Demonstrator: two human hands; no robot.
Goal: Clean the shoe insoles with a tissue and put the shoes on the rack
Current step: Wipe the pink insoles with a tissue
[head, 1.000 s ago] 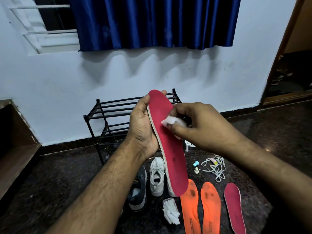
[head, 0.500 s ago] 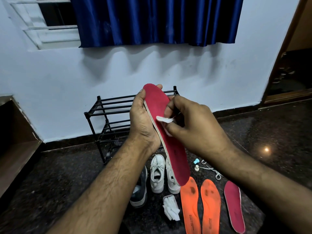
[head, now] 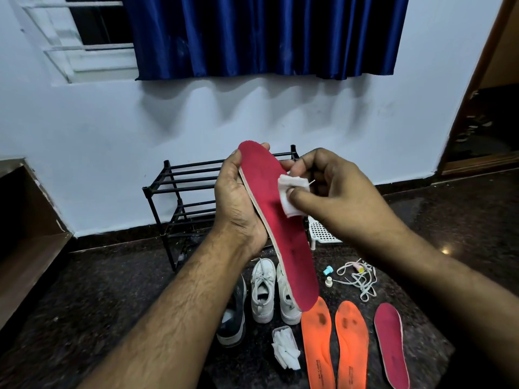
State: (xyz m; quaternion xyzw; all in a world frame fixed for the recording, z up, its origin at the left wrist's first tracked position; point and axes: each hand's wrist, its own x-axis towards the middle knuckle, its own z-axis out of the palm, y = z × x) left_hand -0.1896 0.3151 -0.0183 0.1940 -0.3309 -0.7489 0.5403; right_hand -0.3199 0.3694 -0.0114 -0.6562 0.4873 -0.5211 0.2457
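While the left hand [head: 238,203] grips the red insole [head: 276,220], the right hand [head: 334,192] pinches a tissue [head: 289,195] against it.

Print on the orange insoles [head: 318,346] — too small to read

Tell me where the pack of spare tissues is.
In the head view, the tissue pack lies on the dark floor at bottom centre, just left of the orange insoles and in front of the white shoes.
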